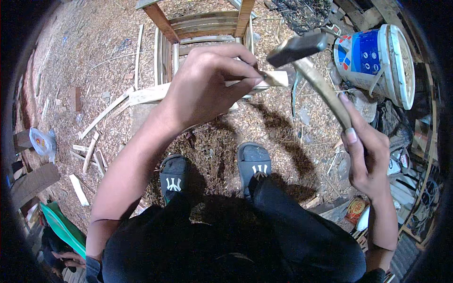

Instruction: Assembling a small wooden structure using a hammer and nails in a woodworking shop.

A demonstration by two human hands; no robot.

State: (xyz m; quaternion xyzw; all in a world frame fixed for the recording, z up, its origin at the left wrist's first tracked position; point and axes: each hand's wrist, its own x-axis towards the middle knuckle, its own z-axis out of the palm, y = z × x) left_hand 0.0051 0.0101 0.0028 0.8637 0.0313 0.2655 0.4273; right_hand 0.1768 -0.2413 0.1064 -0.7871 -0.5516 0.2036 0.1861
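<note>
My left hand (207, 85) is closed in a pinch over the right end of a pale wooden slat (278, 79). Between thumb and fingertips is a small dark tip that looks like a nail (265, 75), mostly hidden by the fingers. The slat runs leftward beneath the hand and comes out beyond the wrist. At the right, my right hand (368, 151) grips the wooden handle of a hammer (306, 70). Its dark metal head is raised just up and right of the slat's end, apart from it.
A wooden frame with slats (203, 26) stands ahead. A white and blue bucket (373, 66) lies at the right. Cut wood strips (106, 113) and shavings litter the ground. My sandalled feet are below. At lower left are a green plastic piece (63, 228) and another person's hand (71, 257).
</note>
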